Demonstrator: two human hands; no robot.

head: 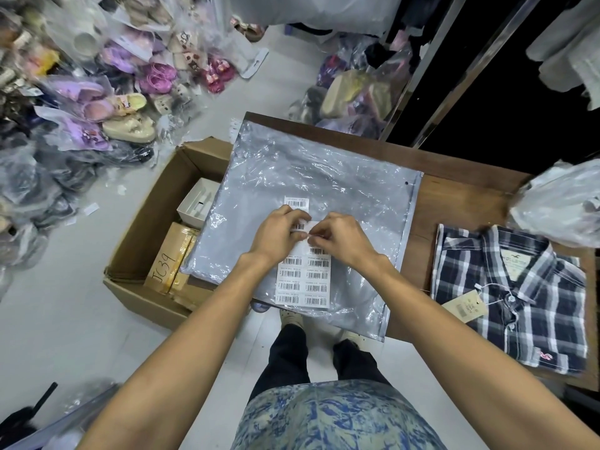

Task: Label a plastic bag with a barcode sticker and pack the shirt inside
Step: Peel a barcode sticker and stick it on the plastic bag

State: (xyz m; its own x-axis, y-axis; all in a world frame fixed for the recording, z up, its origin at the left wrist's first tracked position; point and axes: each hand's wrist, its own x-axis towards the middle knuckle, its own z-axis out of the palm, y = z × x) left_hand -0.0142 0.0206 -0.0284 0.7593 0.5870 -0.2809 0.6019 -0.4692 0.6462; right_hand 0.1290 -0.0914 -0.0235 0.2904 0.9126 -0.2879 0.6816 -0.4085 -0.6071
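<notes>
A flat clear plastic bag [318,177] lies on the brown table [461,193], its left part overhanging a box. One barcode sticker [296,202] is stuck on the bag's middle. A white sheet of barcode stickers [303,280] rests on the bag near me. My left hand [279,235] and my right hand [341,237] meet over the sheet's top end, both pinching a sticker there between fingertips. A folded navy and white plaid shirt [509,297] with a paper tag lies on the table to the right, apart from the bag.
An open cardboard box [146,241] with smaller boxes inside sits on the floor left of the table. Piles of bagged shoes [97,102] cover the floor at the left and back. A crumpled plastic bag [561,203] lies beyond the shirt. My feet stand under the table edge.
</notes>
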